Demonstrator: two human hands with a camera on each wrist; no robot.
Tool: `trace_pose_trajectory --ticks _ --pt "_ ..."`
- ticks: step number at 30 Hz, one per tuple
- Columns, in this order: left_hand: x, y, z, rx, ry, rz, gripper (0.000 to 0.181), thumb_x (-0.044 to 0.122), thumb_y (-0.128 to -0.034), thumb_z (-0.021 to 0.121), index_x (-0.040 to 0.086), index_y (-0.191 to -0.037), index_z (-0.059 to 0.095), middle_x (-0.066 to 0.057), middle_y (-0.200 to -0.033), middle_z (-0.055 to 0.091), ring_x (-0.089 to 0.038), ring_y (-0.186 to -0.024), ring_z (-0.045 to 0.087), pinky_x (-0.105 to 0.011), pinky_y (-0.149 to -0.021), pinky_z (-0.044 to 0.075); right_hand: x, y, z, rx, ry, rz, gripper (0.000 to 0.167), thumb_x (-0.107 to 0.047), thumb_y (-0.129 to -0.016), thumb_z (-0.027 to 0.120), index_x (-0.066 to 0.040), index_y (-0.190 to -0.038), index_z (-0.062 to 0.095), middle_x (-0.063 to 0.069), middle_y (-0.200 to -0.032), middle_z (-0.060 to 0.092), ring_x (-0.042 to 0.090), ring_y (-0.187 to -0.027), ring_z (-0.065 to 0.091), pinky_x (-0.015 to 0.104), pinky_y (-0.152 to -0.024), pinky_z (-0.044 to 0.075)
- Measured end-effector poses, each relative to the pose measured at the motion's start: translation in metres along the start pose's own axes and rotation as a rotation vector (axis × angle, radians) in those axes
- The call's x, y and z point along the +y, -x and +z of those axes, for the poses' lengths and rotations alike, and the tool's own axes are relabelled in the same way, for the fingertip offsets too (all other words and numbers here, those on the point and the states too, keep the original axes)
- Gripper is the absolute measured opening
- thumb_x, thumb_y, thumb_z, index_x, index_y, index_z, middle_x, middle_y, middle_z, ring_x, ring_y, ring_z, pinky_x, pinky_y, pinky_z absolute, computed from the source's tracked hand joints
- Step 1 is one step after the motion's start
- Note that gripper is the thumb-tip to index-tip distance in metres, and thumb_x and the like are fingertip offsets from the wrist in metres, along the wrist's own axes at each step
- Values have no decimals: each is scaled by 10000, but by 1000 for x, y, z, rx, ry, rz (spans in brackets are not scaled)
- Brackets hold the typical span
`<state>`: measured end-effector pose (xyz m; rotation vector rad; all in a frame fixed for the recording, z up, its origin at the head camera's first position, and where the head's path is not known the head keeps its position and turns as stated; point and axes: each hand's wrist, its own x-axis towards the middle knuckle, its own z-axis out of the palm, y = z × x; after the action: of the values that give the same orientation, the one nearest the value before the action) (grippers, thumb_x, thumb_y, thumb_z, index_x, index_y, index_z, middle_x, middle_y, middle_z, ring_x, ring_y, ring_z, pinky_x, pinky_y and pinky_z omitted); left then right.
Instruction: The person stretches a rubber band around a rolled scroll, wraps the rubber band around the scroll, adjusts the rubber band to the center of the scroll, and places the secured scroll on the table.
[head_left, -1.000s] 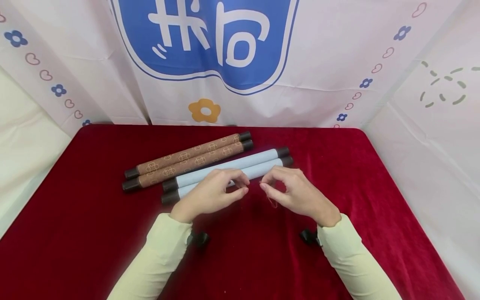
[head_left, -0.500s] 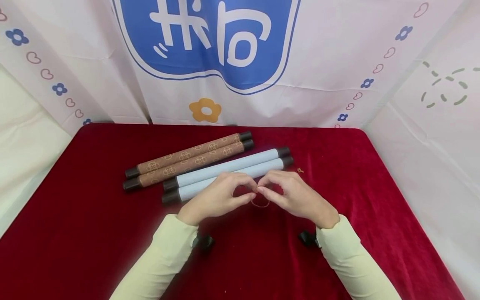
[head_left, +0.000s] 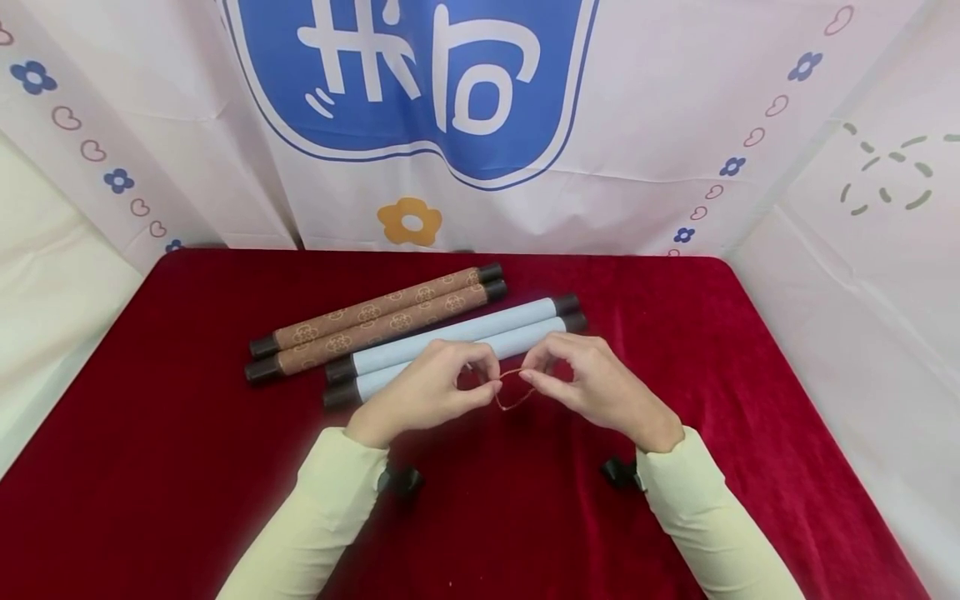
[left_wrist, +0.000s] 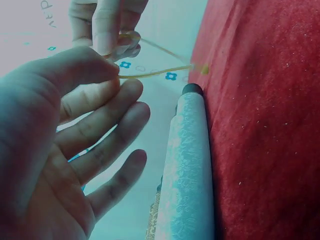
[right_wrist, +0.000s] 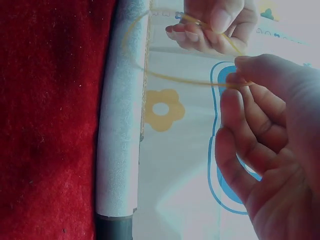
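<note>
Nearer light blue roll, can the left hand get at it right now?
Probably yes: the left hand is close to the nearer light blue roll and nothing visible blocks the way, though it pinches the thin band, so it may need to let go first.

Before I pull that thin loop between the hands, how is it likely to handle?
The thin loop is likely floppy: its free part bends in a loose curve. It is probably very light, being just a slim strand. It could slip free, since the left hand and right hand each pinch only a short stretch.
</note>
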<state>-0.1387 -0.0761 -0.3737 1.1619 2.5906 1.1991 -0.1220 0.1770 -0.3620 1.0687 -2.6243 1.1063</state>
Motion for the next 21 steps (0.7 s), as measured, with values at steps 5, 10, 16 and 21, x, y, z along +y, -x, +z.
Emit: trace_pose_trajectory --ticks 5,10,16,21 --pt "0 0 0 -7 -6 -44 103 125 -943 732 195 -880 689 118 -789 695 -20 -773 639 -311 -747 585 2 -1 4 14 28 32 168 -68 -895 833 -127 -1000 716 -40 -918 730 53 -817 661 369 -767 612" --pt "3 2 0 -11 -25 -108 99 105 -901 724 180 -854 680 99 -749 678 -22 -720 622 -255 -716 575 1 -2 8 -9 77 102 185 -114 -893 848 -92 -1035 731 -23 -938 741 68 -832 685 392 -800 615" --pt "8 3 -6 -9 -40 -229 83 127 -875 724 181 -822 692 78 -739 688 -35 -708 627 -231 -707 552 -3 -1 10 -37 58 96 158 -126 -911 830 -103 -1059 780 -38 -975 773 63 -852 686 399 -818 619" --pt "7 3 -6 1 -45 -271 72 161 -873 728 203 -820 704 89 -739 691 -45 -710 636 -246 -694 545 -6 -3 16 -89 12 61 181 -108 -926 808 -106 -1107 815 -41 -1017 798 48 -820 660 365 -761 621"
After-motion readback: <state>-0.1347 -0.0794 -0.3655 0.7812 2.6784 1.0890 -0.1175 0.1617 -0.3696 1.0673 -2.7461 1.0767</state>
